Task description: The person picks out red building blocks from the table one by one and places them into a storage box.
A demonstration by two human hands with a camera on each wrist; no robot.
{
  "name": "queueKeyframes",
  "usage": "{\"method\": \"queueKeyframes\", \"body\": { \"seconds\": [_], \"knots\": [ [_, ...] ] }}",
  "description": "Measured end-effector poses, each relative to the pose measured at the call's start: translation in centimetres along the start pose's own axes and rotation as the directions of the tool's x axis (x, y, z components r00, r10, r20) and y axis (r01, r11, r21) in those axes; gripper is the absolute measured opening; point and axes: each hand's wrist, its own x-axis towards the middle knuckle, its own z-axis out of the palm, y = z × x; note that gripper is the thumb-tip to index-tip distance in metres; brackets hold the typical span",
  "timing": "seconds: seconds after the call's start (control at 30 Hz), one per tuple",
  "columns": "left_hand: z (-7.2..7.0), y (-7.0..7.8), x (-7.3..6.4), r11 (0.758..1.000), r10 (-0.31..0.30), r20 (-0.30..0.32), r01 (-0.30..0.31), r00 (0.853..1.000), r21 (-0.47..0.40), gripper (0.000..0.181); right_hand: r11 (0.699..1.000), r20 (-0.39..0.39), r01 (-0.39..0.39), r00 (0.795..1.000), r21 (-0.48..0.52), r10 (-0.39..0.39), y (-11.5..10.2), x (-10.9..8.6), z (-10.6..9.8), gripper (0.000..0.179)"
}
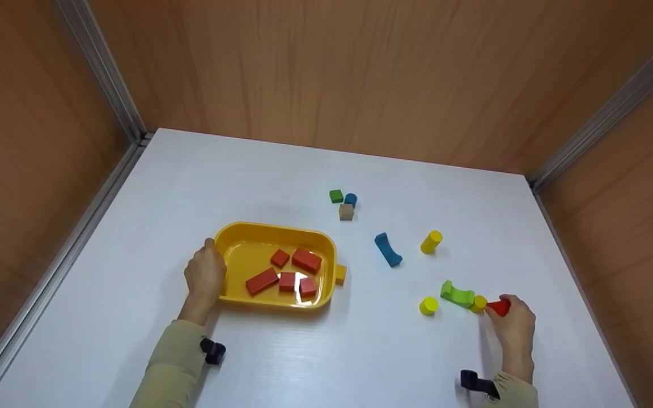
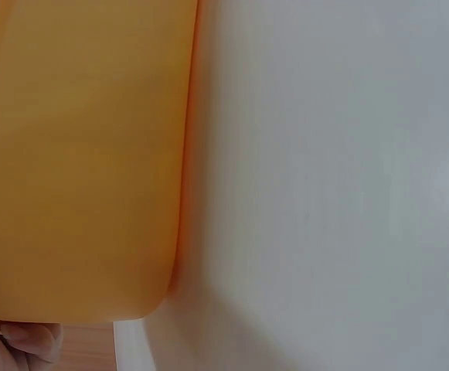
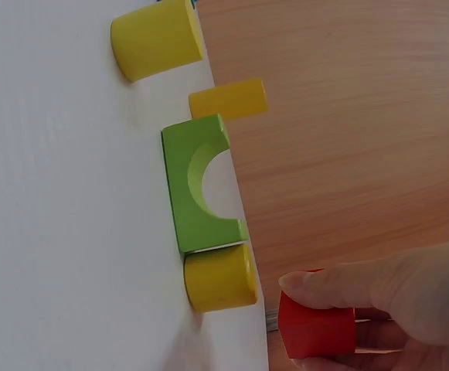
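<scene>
My left hand (image 1: 206,273) grips the left end of a yellow tray (image 1: 272,229) that holds several red blocks (image 1: 262,281). In the left wrist view the tray's outer wall (image 2: 85,170) fills the left side, and fingertips (image 2: 35,340) show at its rim. At the right, my right hand (image 1: 512,326) pinches a red block (image 3: 317,328) between thumb and fingers. Just left of it a short yellow cylinder (image 3: 220,278) stands against the end of a light green arch block (image 3: 185,185). Part of the red block is hidden by the fingers.
Another short yellow cylinder (image 1: 428,306) stands left of the arch, with a taller yellow cylinder (image 1: 431,242) farther back. A blue curved block (image 1: 388,250) lies right of the tray. Behind are a green block (image 1: 336,196), a blue cylinder (image 1: 351,199) and a plain wooden cube (image 1: 346,212). Wooden walls (image 1: 326,73) border the table.
</scene>
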Motion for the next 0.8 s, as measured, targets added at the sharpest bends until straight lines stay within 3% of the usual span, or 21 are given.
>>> {"method": "queueKeyframes", "body": {
  "seconds": [0.37, 0.53, 0.8],
  "knots": [
    [0.0, 0.0, -0.1, 0.999, 0.030, -0.008, -0.030, 1.000, -0.014, 0.017, 0.984, -0.119, 0.174, 0.978, 0.030, -0.170, -2.5, -0.6, 0.4, 0.036],
    [0.0, -0.1, 0.0, 1.000, 0.018, 0.002, -0.018, 1.000, -0.010, 0.017, 0.983, -0.098, 0.175, 0.981, 0.054, -0.170, -4.1, -0.6, 0.8, 0.037],
    [-0.1, 0.0, 0.1, 1.000, -0.013, 0.041, 0.014, 0.999, -0.012, 0.021, 0.991, -0.006, 0.109, 0.994, 0.076, -0.109, -7.1, -0.2, 2.0, 0.043]
  ]
}}
